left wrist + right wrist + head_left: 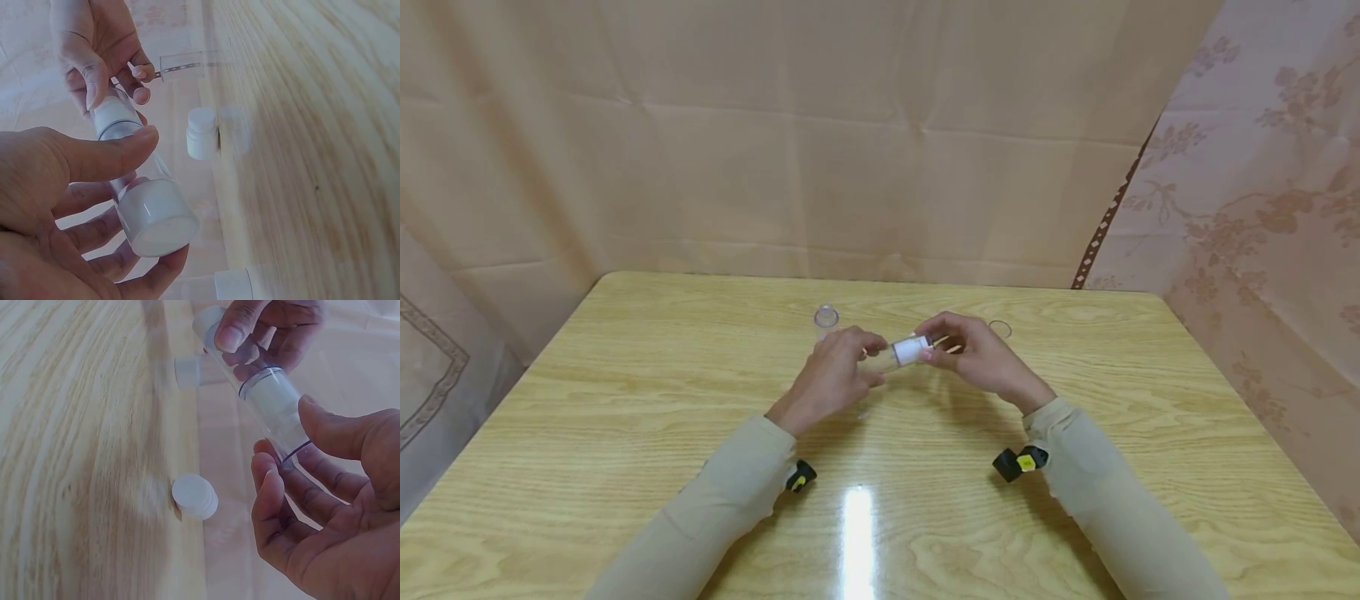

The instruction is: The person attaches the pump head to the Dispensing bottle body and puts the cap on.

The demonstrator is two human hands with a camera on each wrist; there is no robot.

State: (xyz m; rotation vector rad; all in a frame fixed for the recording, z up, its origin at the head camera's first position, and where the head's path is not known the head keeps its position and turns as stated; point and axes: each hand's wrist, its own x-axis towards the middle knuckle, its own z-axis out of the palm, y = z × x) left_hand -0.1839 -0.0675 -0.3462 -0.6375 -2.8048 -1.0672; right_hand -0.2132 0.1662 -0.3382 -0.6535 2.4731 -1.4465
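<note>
Both hands hold one clear cylindrical bottle (910,350) between them, tilted above the table. It has a white base (160,219) and a white section (272,397) seen through its clear upper end. My left hand (838,371) grips the bottle near the base, thumb across one side and fingers round the other. At the opposite end my right hand (973,354) pinches the clear rim between thumb and fingers. A small white bottle-shaped piece (201,134) stands on the table beyond; in the head view it is hidden.
Left of the bottle, a clear cylinder (826,317) with a white base (186,372) stands on the wooden table (625,400). A clear open cylinder (181,65) is at the back right. Behind the table's far edge hangs a beige curtain (850,167).
</note>
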